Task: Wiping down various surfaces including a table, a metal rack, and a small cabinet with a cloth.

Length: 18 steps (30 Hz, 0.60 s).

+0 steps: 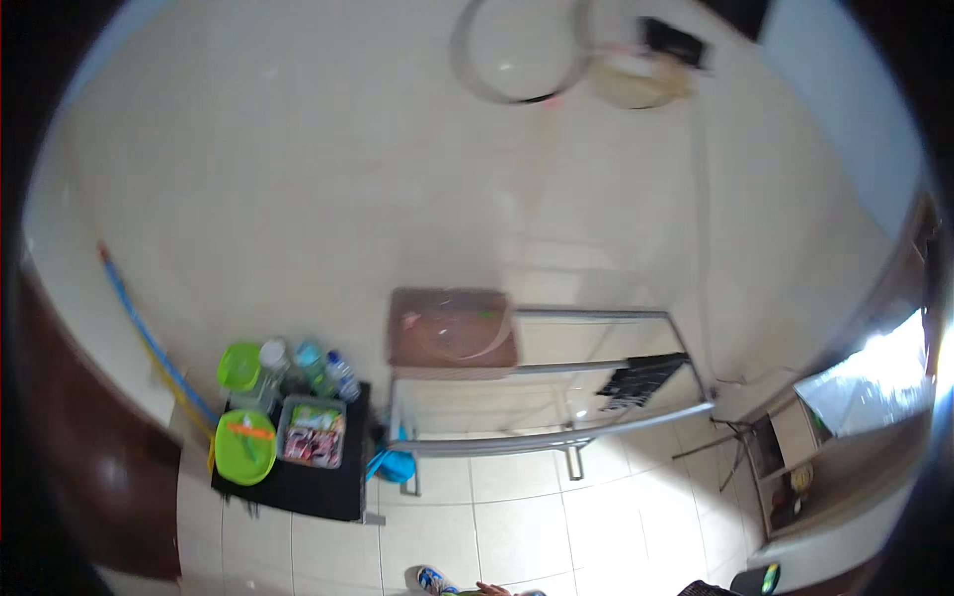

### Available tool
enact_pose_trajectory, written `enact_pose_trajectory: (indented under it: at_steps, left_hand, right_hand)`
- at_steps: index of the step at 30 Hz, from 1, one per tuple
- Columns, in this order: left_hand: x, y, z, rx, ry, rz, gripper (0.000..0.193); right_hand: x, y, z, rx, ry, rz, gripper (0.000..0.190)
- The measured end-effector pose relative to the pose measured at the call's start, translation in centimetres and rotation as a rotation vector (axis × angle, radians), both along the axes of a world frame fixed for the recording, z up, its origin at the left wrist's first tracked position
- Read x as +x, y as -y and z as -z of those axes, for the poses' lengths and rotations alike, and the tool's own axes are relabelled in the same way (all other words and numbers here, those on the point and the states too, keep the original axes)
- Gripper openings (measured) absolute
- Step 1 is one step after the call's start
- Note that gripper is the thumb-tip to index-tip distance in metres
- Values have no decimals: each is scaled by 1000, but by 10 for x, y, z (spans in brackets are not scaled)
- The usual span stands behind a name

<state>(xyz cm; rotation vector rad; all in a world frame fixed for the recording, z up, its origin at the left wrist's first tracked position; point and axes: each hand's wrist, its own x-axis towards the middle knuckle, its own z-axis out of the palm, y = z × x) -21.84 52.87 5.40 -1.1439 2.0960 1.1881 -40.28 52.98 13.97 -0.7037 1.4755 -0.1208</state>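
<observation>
At the bottom edge, a hand [495, 589] shows only in part, beside a blue patterned shoe [432, 579]. It looks like my right hand; whether it holds anything is not visible. My left hand is out of view. Ahead of me stands a grey metal drying rack [551, 442] with a brown plastic basin [452, 335] on its left end. Black cloth [645, 380] hangs over the rack's right side. To the left, a black table [320, 495] bears a lime green bowl [244, 454] with an orange-handled item [251, 430] and a clear container [313, 432] of packets.
Several bottles [343, 376] and a green-lidded container [240, 366] stand at the table's back. A blue pole [141, 328] leans left. A blue item [395, 465] sits below the rack. At right are a shelf unit [827, 492] and dark tripod legs [715, 443]. Blurred things hang on the wall [335, 186].
</observation>
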Motion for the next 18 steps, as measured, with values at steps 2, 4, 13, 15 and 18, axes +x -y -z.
enact_pose_trajectory:
  at_steps: [2, 4, 13, 15, 18]
  left_hand:
    - [-40, -11, -25, 36, -54, 205, 57]
    - [-80, -41, -46, 92, -103, 428, 58]
    - [-247, -295, -94, 242, 22, 1595, 72]
    - [-299, -366, -128, -245, 181, 1534, 81]
    - [-351, -471, -198, -389, -99, 1471, 76]
  right_hand:
    - [-17, -49, -32, -8, 11, 175, 48]
    - [-29, -110, -52, -4, 35, 342, 47]
    - [-84, -466, -60, 241, -476, 742, 33]
    - [-103, -544, -82, 253, -706, 1370, 34]
    - [-124, -632, -133, 204, -1135, 1567, 45]
